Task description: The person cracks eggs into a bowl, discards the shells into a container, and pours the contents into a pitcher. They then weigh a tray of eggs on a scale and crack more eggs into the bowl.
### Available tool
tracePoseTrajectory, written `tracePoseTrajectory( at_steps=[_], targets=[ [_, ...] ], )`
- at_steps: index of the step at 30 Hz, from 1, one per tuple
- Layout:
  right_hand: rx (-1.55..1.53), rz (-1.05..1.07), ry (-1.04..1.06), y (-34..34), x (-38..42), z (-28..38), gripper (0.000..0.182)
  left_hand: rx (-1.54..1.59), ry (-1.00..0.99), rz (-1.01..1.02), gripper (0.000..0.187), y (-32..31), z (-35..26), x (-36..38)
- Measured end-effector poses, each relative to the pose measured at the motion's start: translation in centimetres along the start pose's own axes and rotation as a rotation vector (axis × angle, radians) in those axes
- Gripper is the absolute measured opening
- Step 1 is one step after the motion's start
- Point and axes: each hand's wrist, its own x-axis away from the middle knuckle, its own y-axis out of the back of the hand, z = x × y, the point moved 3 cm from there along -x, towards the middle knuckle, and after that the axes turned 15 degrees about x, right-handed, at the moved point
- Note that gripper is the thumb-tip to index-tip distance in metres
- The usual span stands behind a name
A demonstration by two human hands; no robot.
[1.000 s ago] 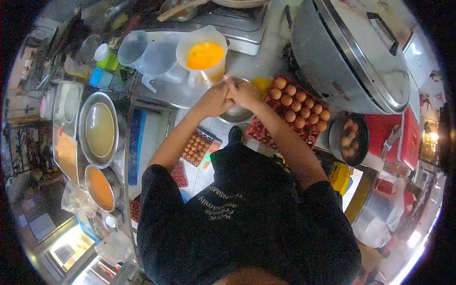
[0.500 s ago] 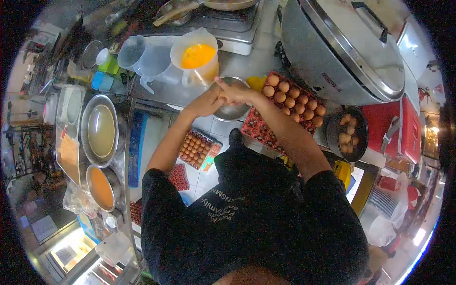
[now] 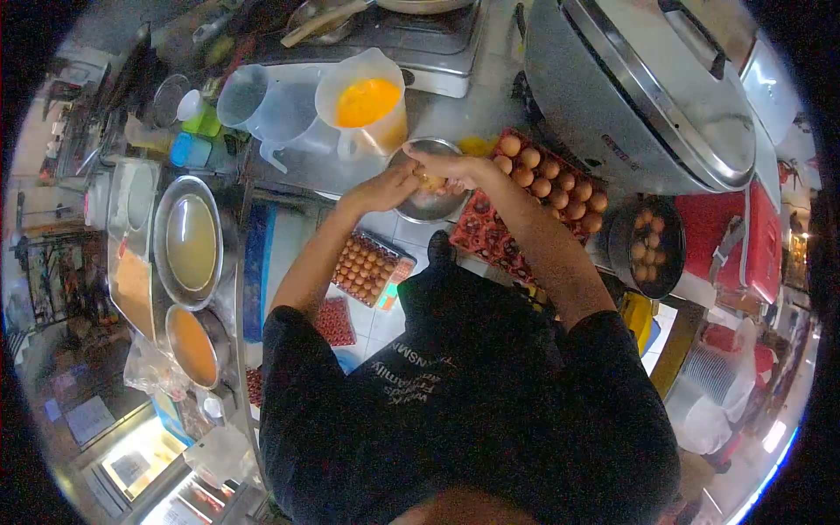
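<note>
Over a metal bowl, my left hand and my right hand meet with bent fingers round a small brownish thing that looks like an egg. Which hand bears it is hard to tell. Behind the bowl stands a clear plastic jug with orange-yellow liquid. Right of my right hand lies a red egg tray, with several brown eggs in its back part and empty-looking hollows in front.
A large steel cooker fills the back right, with a dark pot of eggs and a red cooler beside it. Metal bowls of liquid stand left. More egg trays lie low down. A stove is behind.
My hands have parted slightly, and the brownish thing between them shows more. The whole view has shifted a little.
</note>
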Motion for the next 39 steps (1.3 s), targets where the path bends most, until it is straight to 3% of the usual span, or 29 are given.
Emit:
tracePoseTrajectory(
  at_steps=[3,7,12,13,16,18,21,24,25,27,30,33,36,39],
  targets=[
    [0.051,0.082,0.01,0.1,-1.4,-0.6,0.099,0.033,0.025,0.016,0.052,0.0,-0.1,0.1],
    [0.101,0.038,0.007,0.2,-2.1,-0.9,0.096,0.012,0.083,0.078,0.041,-0.1,-0.1,0.2],
    [0.336,-0.035,-0.117,1.2,-0.2,0.4,0.093,0.0,0.052,0.063,0.045,-0.2,-0.7,0.5],
    [0.385,-0.116,-0.102,1.5,0.5,0.9,0.091,0.006,0.053,0.077,0.045,-0.2,-1.2,0.5],
    [0.571,-0.419,-0.028,1.5,1.6,2.8,0.089,-0.117,-0.228,-0.078,0.046,-0.9,2.5,1.0],
    [0.733,-0.703,0.056,0.9,0.0,2.4,0.095,-0.039,-0.126,-0.084,0.032,-0.4,0.6,1.1],
    [0.761,-0.628,0.135,0.7,3.3,4.7,0.067,-0.052,-0.12,-0.126,0.027,0.5,-2.3,1.5],
    [0.87,-0.653,0.251,0.4,4.2,4.8,0.06,-0.16,-0.273,-0.126,0.028,0.8,-3.5,1.7],
    [0.895,-0.688,0.329,0.4,4.2,4.5,0.059,-0.204,-0.339,-0.115,0.028,1.0,-3.7,1.6],
    [0.943,-0.759,0.487,0.2,3.4,3.2,0.057,-0.25,-0.219,-0.161,0.026,0.7,-1.0,1.4],
    [1.016,-1.061,0.577,-0.5,2.9,2.1,0.056,-0.285,-0.178,-0.164,0.025,0.9,-0.2,1.2],
    [1.11,-1.083,0.508,-0.8,2.3,1.2,0.059,-0.309,-0.238,-0.144,0.027,1.3,-1.7,1.2],
    [1.093,-1.205,0.584,-0.7,2.3,1.0,0.062,-0.269,-0.262,-0.184,0.026,1.8,-4.2,1.2],
    [1.019,-1.154,0.418,-0.8,2.6,1.5,0.058,-0.286,-0.273,-0.257,0.027,2.3,-5.4,1.0]
  ],
)
